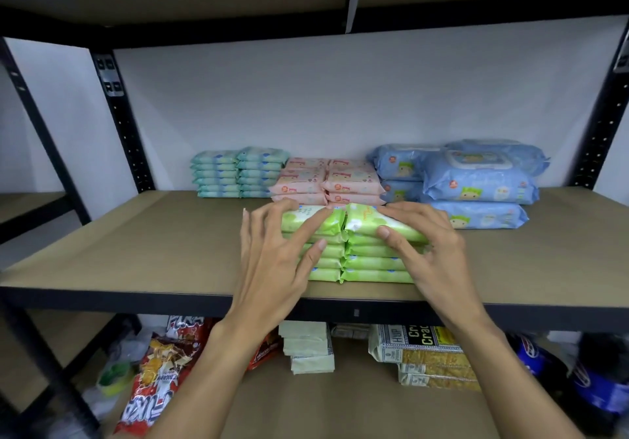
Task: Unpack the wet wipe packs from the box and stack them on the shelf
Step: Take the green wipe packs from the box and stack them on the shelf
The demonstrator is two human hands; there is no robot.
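- Both hands spread wide: left hand (272, 248) rests on the left green stack, right hand (432, 244) on the right one, thumbs against the front edges.
- Green wet wipe packs (374, 265) stand in two touching stacks near the shelf (136, 251) front, directly under the fingers.
- Teal packs (218, 174) at 11 o'clock, pink packs (326, 179) at 12, blue packs (476, 183) at 1, all stacked.
- Box out of view, so the remainder can't be judged.

— What can you see of the person?
— Just a left hand (269, 258) and a right hand (432, 254).
— Any sleeves?
— The left arm (214, 370) and right arm (503, 370) are bare. The nails (383, 232) are short.
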